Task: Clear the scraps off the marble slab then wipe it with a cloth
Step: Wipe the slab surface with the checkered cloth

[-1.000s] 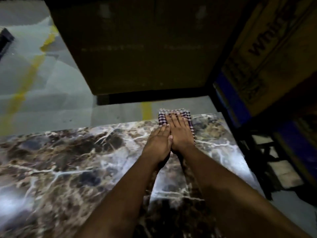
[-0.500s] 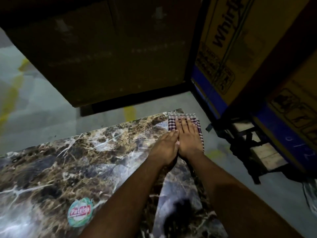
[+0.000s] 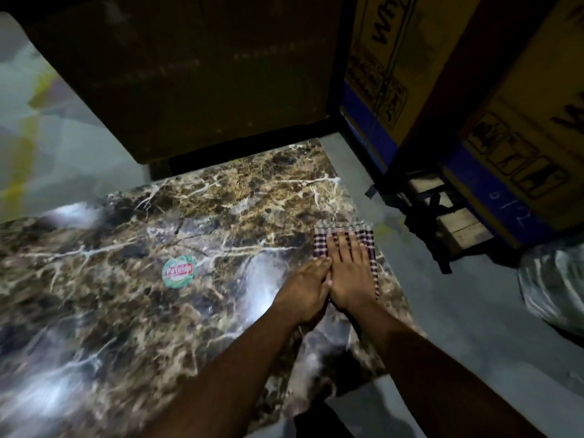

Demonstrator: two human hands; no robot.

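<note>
A brown, white-veined marble slab [image 3: 196,235] lies flat on the floor and fills the lower left of the head view. A folded checked cloth [image 3: 366,238] lies at the slab's right edge. My right hand [image 3: 347,270] presses flat on the cloth with straight fingers. Beside it, my left hand [image 3: 306,289] lies flat, its fingertips at the cloth's left edge and its side touching the right hand. A round green and red sticker [image 3: 177,271] is stuck on the slab left of my hands. I see no loose scraps on the slab.
A big dark cardboard box [image 3: 189,74] stands beyond the slab's far edge. Yellow and blue appliance cartons [image 3: 474,105] on a wooden pallet [image 3: 455,222] stand at the right. A clear plastic bag [image 3: 553,286] lies on the grey floor [image 3: 474,311] at far right.
Both hands slid the cloth back from the slab's far right corner along the right edge toward me. The view swung, and the sticker now shows nearer the middle.
</note>
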